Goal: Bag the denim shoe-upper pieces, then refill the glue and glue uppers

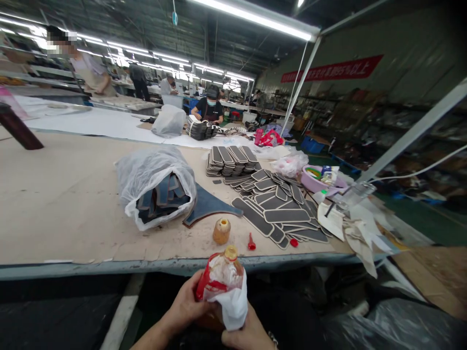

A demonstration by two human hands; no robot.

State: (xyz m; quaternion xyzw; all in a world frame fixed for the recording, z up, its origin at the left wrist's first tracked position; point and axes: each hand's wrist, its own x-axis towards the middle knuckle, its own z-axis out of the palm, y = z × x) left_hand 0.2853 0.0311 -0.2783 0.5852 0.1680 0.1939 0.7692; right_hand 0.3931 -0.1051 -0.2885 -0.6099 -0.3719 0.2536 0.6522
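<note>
My left hand (188,301) is wrapped round the side of a plastic bottle (224,270) with a red label and an uncapped, yellowish neck. The bottle tilts slightly, just in front of the table edge. My right hand (250,330) grips it lower down on the right, over a crumpled white sheet (233,304), perhaps cloth or plastic, that covers part of the bottle. Just beyond, a small open bottle (222,231) with amber contents stands on the table. Near it are a red nozzle cap (251,242) and a round red cap (294,242).
Dark, pale-edged strips lie in a loose pile (280,209) and in neat stacks (233,160). A plastic bag (146,170) of blue pieces sits on the left, beside a curved blue piece (211,204). A purple basin (314,183) stands right. A person (209,107) works across the table.
</note>
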